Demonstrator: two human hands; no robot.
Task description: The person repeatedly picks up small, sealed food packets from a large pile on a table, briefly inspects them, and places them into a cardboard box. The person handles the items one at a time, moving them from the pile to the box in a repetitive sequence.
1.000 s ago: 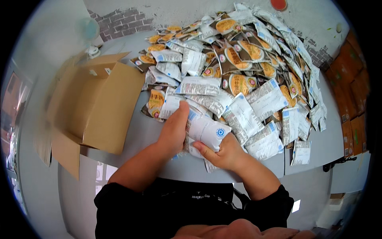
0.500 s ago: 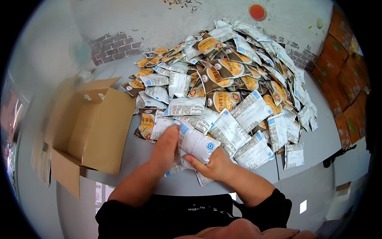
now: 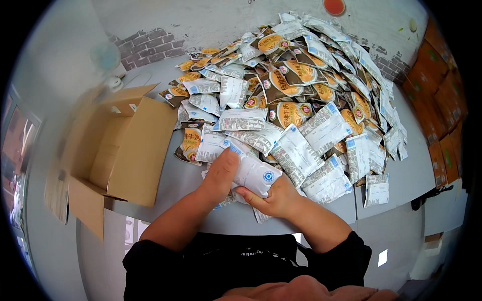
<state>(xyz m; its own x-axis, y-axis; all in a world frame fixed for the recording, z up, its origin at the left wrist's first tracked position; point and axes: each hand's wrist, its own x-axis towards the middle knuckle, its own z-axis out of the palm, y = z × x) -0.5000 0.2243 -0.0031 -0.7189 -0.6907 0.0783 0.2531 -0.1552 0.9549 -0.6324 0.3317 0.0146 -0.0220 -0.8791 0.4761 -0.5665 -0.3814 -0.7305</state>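
Between my hands is a sealed pouch, white side up, with a blue round mark near its right end. My left hand grips its left end, thumb on top. My right hand is closed on the right end, with the thumb along the near edge. Other pouches lie beneath and beyond it, partly hidden by my hands. The heap of pouches covers much of the table; some show white printed backs, others brown fronts with yellow ovals.
An open cardboard box stands on the left of the grey table, flaps out. Stacked brown cartons line the far right. A wall with painted grey bricks rises behind the heap. The table's near edge runs close to my body.
The whole view has shifted, so the table and heap sit higher and a bit to the right. Both hands keep hold of the same pouch, with only a slight change in its tilt.
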